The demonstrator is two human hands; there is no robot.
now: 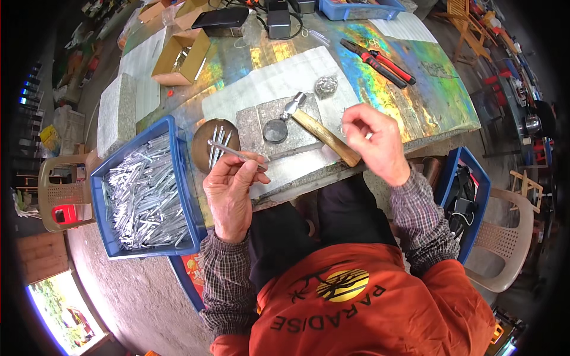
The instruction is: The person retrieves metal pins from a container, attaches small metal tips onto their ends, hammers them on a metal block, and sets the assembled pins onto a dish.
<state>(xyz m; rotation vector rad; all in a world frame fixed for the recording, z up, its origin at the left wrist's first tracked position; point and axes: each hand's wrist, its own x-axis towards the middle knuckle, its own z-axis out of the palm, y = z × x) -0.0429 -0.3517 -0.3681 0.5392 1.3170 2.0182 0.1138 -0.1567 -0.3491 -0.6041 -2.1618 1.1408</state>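
Note:
My left hand is closed in a pinch around a thin grey metal rod, which points up and left over a round brown dish. Several slim silvery pieces stand in that dish. Held at the table's front edge, my right hand has its fingers curled together. A tiny pale spot shows between them, too small to name. Beside it lies a hammer with a wooden handle, its head on a grey stone slab. A round dark metal disc rests on the slab next to the hammer head.
A blue crate full of silvery strips stands at left. Red-handled pliers, a crumpled shiny ball and a cardboard box lie farther back. Another blue crate and a plastic chair are at right.

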